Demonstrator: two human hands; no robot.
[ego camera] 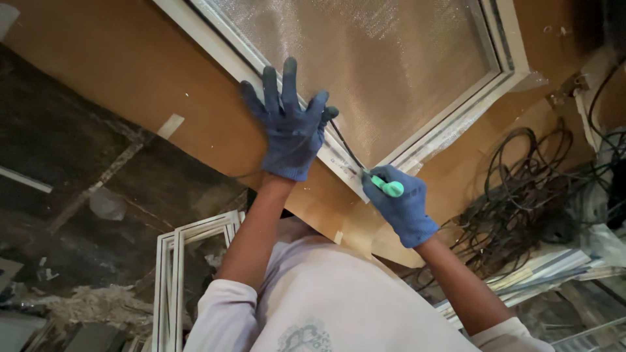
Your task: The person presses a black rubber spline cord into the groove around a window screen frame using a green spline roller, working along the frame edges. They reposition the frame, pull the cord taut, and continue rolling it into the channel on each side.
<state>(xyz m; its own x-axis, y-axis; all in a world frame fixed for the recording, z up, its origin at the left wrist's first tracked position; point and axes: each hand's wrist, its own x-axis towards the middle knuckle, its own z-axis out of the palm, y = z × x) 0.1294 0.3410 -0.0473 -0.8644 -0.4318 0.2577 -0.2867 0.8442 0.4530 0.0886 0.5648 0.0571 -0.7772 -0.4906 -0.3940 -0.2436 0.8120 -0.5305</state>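
A white window frame (215,40) with a fine mesh screen (365,58) lies on a brown board table (130,65). My left hand (288,127), in a blue glove, presses flat on the frame's near rail, fingers spread. My right hand (399,203), also gloved in blue, grips a green-handled tool (387,186) whose tip meets the frame's groove. A thin black cord (344,148) runs along that groove from the left hand's fingers down to the tool.
A tangle of black cord (521,195) lies on the floor at the right. Another white frame (171,274) leans below the table at the left. Loose white strips (535,277) lie at the lower right. The floor is dark and littered.
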